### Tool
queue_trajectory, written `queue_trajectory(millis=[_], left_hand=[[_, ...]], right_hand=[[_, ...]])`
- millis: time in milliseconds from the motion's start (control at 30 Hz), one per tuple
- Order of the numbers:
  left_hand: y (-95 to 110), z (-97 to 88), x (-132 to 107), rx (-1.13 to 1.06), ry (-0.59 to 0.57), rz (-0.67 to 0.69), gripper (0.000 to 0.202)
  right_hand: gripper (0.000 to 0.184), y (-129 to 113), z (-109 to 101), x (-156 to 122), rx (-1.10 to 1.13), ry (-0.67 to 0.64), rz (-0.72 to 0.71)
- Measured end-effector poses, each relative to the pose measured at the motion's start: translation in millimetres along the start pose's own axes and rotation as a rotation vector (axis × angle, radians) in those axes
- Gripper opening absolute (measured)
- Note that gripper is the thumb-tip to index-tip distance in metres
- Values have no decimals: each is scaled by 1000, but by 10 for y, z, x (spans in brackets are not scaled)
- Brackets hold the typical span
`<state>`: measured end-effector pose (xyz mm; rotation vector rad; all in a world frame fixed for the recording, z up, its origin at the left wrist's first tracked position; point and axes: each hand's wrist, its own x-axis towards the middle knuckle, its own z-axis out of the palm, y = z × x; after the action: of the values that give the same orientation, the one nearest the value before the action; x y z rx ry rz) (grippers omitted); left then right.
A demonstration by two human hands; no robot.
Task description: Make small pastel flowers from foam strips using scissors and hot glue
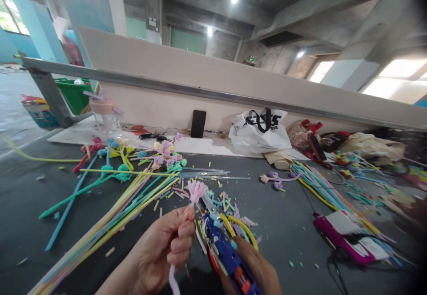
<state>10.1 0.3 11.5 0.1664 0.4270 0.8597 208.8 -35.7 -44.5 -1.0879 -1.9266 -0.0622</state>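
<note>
My left hand (167,241) pinches a pipe cleaner flower (196,190) just below its pink, fringed head. Its pale lilac stem (173,279) hangs down out of the fist. My right hand (256,264) is wrapped round a blue glue gun (222,241), whose front end points up towards the flower's base. Whether the nozzle touches the flower I cannot tell. Scissors with yellow handles (248,230) lie on the dark table beside the gun, partly hidden by it. Short cut pieces of pipe cleaner (233,206) are scattered around them.
A bundle of long pipe cleaners (110,219) lies at the left, with finished flowers (123,173) behind. Along the back stand a phone (198,124), a white bag (262,130) and a clear jar (106,121). A magenta device with a cable (347,239) lies right.
</note>
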Motion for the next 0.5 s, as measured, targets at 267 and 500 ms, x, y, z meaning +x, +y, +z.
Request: queue_trajectory(millis=[267,500], left_hand=[[-18,-26,18,44,-10,-19,8],[-15,51,28,411,150,242,16]], right_hand=[[30,6,33,21,-34,-6,-12],[28,67,-82,14,-58,10,23]])
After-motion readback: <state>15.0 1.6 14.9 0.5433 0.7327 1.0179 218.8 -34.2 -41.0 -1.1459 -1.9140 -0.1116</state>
